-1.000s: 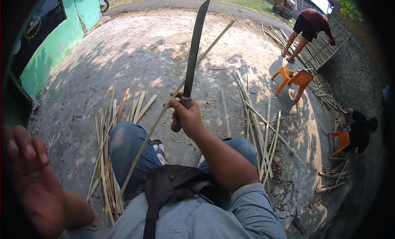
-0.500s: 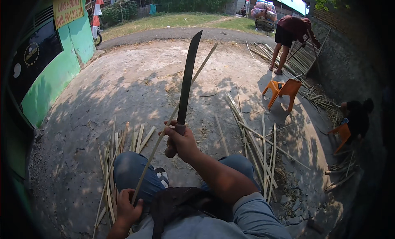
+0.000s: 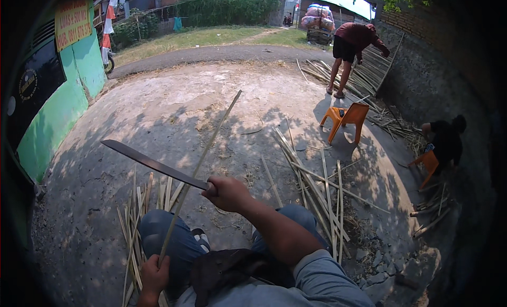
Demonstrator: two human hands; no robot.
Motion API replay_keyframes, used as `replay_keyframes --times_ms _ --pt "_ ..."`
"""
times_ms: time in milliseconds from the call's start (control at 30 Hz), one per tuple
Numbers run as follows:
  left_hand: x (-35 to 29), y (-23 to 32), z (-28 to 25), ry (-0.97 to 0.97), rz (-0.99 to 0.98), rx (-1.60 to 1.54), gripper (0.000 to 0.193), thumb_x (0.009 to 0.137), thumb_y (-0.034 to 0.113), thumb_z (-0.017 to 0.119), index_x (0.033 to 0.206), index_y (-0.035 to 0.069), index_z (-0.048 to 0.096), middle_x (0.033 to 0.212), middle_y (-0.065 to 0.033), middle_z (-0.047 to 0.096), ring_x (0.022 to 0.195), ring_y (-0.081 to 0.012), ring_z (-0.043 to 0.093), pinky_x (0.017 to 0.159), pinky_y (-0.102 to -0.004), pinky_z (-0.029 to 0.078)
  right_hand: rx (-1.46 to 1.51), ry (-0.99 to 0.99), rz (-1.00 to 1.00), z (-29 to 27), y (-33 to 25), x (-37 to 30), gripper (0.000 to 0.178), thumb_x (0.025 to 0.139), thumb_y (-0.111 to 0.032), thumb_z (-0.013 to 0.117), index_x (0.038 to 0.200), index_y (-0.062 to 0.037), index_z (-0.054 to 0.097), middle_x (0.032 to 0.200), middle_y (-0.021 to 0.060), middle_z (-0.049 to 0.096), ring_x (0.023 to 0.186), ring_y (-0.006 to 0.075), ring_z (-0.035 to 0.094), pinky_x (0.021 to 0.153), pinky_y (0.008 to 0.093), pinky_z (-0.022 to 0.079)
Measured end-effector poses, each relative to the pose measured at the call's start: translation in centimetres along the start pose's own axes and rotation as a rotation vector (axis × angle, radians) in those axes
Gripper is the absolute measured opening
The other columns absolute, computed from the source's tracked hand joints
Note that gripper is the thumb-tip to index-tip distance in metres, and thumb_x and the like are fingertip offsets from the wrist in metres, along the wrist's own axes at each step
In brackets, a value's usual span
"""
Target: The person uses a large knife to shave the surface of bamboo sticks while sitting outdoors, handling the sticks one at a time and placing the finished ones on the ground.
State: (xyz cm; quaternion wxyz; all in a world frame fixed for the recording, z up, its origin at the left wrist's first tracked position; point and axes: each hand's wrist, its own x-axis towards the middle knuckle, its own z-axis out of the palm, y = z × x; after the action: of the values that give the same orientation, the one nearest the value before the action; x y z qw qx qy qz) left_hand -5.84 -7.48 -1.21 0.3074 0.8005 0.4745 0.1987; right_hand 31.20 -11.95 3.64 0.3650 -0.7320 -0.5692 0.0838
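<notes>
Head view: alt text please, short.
A seated person's right hand holds a long machete across a thin bamboo strip gripped low by the left hand. More strips litter the ground; an orange chair stands beyond.

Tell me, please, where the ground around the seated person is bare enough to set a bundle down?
The concrete between the green wall and the long blade lies bare, as does the stretch ahead toward the road. Crowded: bamboo strips left of the knee and right of it, toward the orange chair.
</notes>
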Motion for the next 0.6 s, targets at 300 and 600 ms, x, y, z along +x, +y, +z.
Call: replay_keyframes --times_ms 300,600 --pt "1.5 -1.9 0.1 -0.097 -0.004 -0.072 0.046 0.106 0.042 0.062 0.089 -0.001 0.063 0.068 -0.0132 0.06 0.065 -0.0229 0.059 0.063 -0.0416 0.045 -0.265 -0.092 -0.06 1.5 1.5 1.3 0.015 0.091 -0.027 0.068 0.094 -0.0127 0.07 0.082 0.0139 0.072 0.079 0.0419 0.072 0.071 0.0563 0.056" --pt "2.4 -3.4 0.7 -0.111 -0.007 -0.067 0.047 0.107 0.04 0.061 0.088 -0.002 0.063 0.069 -0.0163 0.061 0.067 -0.0253 0.063 0.065 -0.0435 0.047 -0.266 -0.267 -0.081 3.0 0.5 0.7 0.014 0.087 -0.027 0.069 0.095 -0.0152 0.073 0.088 0.0139 0.074 0.086 0.0398 0.074 0.076 0.0554 0.057"
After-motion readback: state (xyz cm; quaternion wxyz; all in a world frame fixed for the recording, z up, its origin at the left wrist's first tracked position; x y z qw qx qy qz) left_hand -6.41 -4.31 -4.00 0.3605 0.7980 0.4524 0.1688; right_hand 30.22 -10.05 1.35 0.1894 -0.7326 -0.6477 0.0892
